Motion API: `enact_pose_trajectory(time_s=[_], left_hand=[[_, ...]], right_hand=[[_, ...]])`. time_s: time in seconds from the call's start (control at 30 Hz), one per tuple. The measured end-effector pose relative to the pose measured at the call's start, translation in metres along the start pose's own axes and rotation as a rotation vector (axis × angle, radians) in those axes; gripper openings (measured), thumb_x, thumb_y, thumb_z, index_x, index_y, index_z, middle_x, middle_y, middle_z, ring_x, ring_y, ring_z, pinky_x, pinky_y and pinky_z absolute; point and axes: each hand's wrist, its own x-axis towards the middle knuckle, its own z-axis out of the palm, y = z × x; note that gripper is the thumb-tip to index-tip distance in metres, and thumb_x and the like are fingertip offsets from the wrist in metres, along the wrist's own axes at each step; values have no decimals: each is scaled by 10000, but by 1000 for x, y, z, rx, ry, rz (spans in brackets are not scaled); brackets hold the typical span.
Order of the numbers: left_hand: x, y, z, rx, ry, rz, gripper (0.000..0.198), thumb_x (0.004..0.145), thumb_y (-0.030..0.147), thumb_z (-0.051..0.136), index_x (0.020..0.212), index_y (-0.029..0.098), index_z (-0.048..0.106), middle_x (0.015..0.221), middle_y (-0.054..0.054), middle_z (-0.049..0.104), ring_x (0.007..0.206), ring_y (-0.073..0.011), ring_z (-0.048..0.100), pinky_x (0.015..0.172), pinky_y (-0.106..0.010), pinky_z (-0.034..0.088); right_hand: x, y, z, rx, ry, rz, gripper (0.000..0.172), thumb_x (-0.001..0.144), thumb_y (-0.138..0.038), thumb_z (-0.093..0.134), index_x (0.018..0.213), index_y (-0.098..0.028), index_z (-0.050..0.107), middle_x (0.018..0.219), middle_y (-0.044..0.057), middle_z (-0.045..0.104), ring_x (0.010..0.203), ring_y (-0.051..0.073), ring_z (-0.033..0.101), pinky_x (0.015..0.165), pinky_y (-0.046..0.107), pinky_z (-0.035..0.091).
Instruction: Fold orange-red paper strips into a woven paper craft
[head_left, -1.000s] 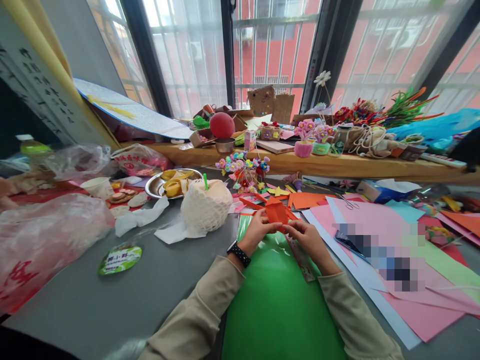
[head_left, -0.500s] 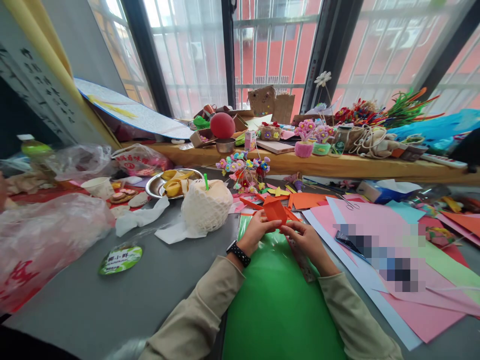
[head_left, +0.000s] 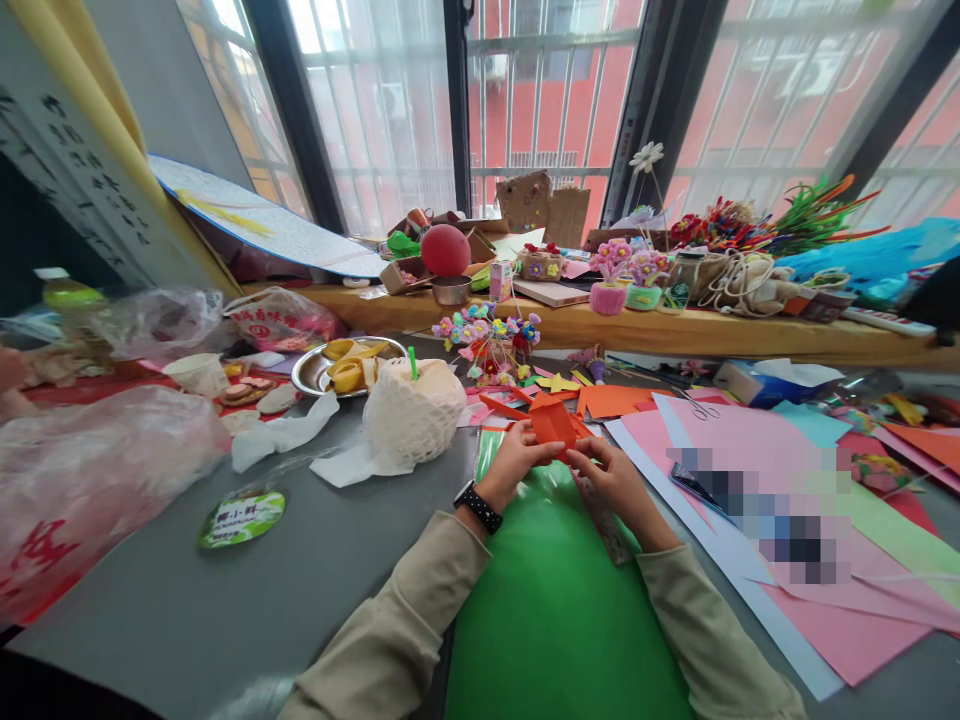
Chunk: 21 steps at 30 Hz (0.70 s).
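A piece of folded orange paper (head_left: 553,424) is held up between both hands, over the far end of a shiny green sheet (head_left: 562,600). My left hand (head_left: 517,462), with a dark watch at the wrist, pinches its left and lower edge. My right hand (head_left: 606,474) has its fingertips closed at the paper's lower right corner. More orange paper pieces (head_left: 615,401) lie just behind and to the right. A patterned strip (head_left: 606,520) rests on the green sheet below my right hand.
Left of the hands are a netted white coconut (head_left: 414,412), a metal plate (head_left: 304,374) with banana peels and a plastic bag (head_left: 97,470). Pink and white paper sheets (head_left: 847,630), a blurred-out phone and scissors (head_left: 701,408) lie right. Craft flowers (head_left: 491,340) stand behind.
The orange paper and my right fingertips have shifted very slightly to the right. Both hands keep their hold. At the far left edge, another person's hand has come slightly further into view.
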Motion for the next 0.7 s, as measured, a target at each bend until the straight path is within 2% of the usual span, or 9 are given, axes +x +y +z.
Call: enact_pose_trajectory(time_s=[0.27, 0.5, 0.7], left_hand=[[2, -1, 1, 10, -32, 22, 517, 515, 244, 675, 945, 129, 412, 857, -100, 596, 697, -152, 573, 573, -228, 415], [3, -2, 1, 8, -66, 30, 501, 535, 247, 662, 949, 125, 407, 846, -100, 593, 704, -157, 573, 595, -241, 420], [1, 0, 1, 10, -108, 24, 512, 520, 229, 672, 949, 120, 415, 825, -87, 599, 686, -148, 573, 584, -226, 413]], right_hand=[[3, 6, 0, 21, 25, -2, 225, 706, -371, 439, 668, -160, 509, 599, 5, 527, 575, 128, 488, 540, 233, 392], [1, -3, -4, 4, 55, -16, 201, 727, -350, 423, 675, -170, 493, 598, -4, 523, 573, 124, 490, 555, 228, 386], [0, -3, -4, -9, 62, -10, 267, 722, -380, 412, 620, -161, 526, 544, -1, 532, 530, 125, 488, 522, 223, 375]])
